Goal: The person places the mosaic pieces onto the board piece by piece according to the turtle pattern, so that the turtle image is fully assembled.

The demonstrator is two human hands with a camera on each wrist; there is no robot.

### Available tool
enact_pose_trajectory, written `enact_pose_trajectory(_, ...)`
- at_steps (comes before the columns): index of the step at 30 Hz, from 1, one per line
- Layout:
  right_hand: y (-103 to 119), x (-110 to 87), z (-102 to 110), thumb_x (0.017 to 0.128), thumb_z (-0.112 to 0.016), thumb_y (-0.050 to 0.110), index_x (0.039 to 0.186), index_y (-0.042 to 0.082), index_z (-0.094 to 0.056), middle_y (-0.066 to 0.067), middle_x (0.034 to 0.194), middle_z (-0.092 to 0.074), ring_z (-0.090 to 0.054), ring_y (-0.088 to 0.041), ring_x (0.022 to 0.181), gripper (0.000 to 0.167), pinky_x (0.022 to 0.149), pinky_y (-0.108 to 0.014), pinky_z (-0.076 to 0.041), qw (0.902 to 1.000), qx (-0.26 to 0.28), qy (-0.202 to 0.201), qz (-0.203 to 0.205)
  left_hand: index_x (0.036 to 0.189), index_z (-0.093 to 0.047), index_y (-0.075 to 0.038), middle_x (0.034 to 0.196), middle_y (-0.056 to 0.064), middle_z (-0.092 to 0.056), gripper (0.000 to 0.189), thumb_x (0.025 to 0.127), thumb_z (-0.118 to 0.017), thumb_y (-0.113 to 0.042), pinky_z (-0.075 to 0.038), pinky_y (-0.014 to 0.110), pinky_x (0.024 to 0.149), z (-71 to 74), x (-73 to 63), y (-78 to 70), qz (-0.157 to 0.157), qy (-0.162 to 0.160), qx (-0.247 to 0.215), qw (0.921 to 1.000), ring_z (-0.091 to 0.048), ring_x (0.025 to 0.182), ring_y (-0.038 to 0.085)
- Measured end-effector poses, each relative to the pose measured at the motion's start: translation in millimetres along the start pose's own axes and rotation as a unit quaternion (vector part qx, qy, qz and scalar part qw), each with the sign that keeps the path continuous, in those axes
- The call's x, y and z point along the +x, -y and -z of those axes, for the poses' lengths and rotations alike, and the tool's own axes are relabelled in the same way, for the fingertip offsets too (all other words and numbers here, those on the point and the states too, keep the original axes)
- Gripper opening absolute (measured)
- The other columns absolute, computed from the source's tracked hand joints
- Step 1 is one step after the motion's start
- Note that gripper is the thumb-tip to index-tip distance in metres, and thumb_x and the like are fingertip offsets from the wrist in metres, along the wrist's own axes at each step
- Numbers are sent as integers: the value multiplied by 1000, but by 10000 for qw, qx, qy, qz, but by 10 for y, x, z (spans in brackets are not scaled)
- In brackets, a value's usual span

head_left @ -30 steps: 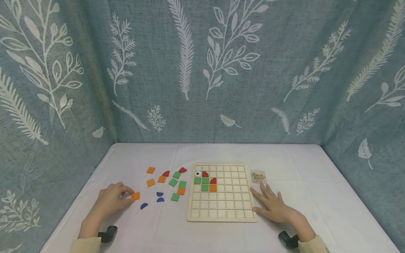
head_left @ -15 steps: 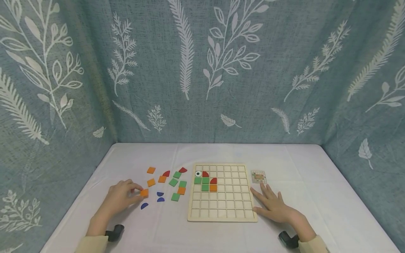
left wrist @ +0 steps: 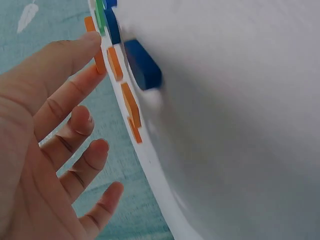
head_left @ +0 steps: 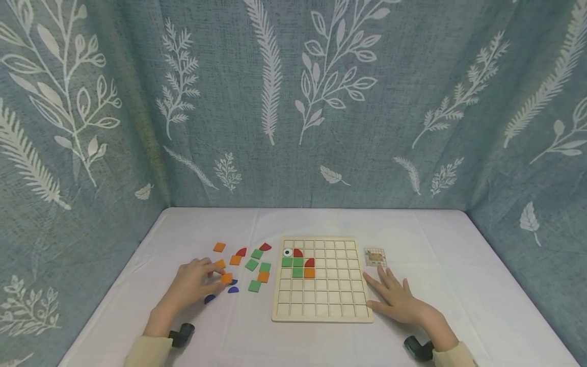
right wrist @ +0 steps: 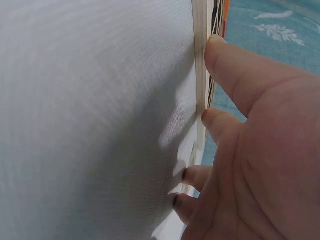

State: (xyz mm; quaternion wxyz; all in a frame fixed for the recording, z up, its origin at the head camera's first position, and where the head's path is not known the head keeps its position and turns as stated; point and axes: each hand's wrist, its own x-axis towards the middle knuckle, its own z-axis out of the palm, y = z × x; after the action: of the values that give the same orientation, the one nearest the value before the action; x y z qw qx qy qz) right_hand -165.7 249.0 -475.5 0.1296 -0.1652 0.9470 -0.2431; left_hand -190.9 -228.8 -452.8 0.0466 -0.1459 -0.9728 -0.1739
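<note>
My left hand (head_left: 191, 283) pinches an orange square tile (head_left: 227, 278) between thumb and index finger, just above the blue half-round pieces. The other fingers stay loosely bent, as the left wrist view shows. Fingers spread, my right hand (head_left: 398, 298) rests at the right edge of the wooden grid board (head_left: 327, 300); in the right wrist view its thumb and index finger touch the board's rim (right wrist: 201, 75). On the board's upper left sit an eye tile (head_left: 287, 252), two red quarter-round pieces, several green squares and an orange square (head_left: 309, 272).
Loose green squares (head_left: 254, 286), orange squares (head_left: 219, 247), red quarter-rounds (head_left: 265, 246) and blue half-rounds (head_left: 233, 289) lie left of the board. A small picture card (head_left: 375, 256) lies by the right fingertips. A patterned curtain (head_left: 293, 153) surrounds the white table.
My left hand has carried the orange tile to the right, from the left of the loose pieces to over the blue half-rounds. The right hand has stayed in place.
</note>
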Motion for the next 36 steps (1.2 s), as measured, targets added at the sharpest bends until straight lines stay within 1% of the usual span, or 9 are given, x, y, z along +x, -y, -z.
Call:
enact_pose_trajectory(8,12,-3,3,89,-51,48,145,17,-30,-27,151,-7,2,-48,137,68,97,-71,7,10000,-45,5,-39,90,-70,-18,75,-7,-51,19,73,-76,-26,-37,51,80,-52,81,-142,-139,0,19,9999,-44,76,13)
enact_pose_trajectory(13,14,-5,1,89,-51,49,145,17,-30,-27,151,-7,1,-48,137,68,96,-72,7,10000,-44,-10,-56,88,-71,-19,71,-8,-49,19,74,-76,-31,-39,49,79,-107,152,-234,-368,-97,-2,9993,-43,74,11)
enact_pose_trajectory(19,9,-2,-3,89,-50,49,145,17,-29,-26,151,-7,1,-48,137,68,97,-71,7,10000,-64,-14,-57,89,-71,-20,74,-10,-50,19,74,-76,-30,-38,49,83,-147,244,-368,-435,3,22,9991,-43,74,10)
enact_pose_trajectory(24,22,-5,3,89,-50,49,146,17,-29,-26,151,-8,1,-48,137,68,97,-71,6,9999,-84,13,-101,90,-71,-19,80,-8,-57,18,74,-75,-27,-37,46,82,-171,297,-470,-518,57,-208,9984,-47,78,12)
enact_pose_trajectory(26,31,-8,8,88,-50,49,146,18,-30,-26,151,-9,1,-48,137,68,98,-71,6,9999,-87,20,-129,90,-71,-19,85,-7,-60,18,75,-75,-27,-37,47,84,-188,314,-509,-588,37,-311,9978,-52,85,16)
enact_pose_trajectory(29,41,-10,13,88,-50,49,146,18,-29,-26,151,-9,1,-47,138,68,98,-71,6,9998,-79,36,-161,90,-72,-20,86,-5,-61,17,75,-74,-27,-36,49,86,-213,344,-564,-697,61,-458,9965,-54,86,18)
enact_pose_trajectory(31,43,-10,13,88,-50,49,146,18,-29,-25,151,-9,1,-47,138,68,98,-70,6,9998,-76,47,-173,90,-72,-20,84,-6,-60,18,74,-75,-27,-36,49,86,-225,365,-601,-749,87,-516,9958,-53,84,16)
enact_pose_trajectory(33,41,-10,11,88,-50,49,146,18,-29,-25,151,-9,1,-47,138,68,98,-70,6,9998,-72,46,-179,90,-71,-21,81,-6,-59,19,74,-76,-29,-36,46,83,-241,392,-630,-815,115,-503,9953,-49,77,13)
enact_pose_trajectory(36,35,-8,7,89,-50,49,146,18,-29,-26,151,-9,1,-47,138,68,98,-70,6,9998,-75,46,-175,90,-71,-21,83,-8,-59,22,72,-78,-33,-36,44,82,-260,430,-680,-932,73,-456,9946,-46,77,11)
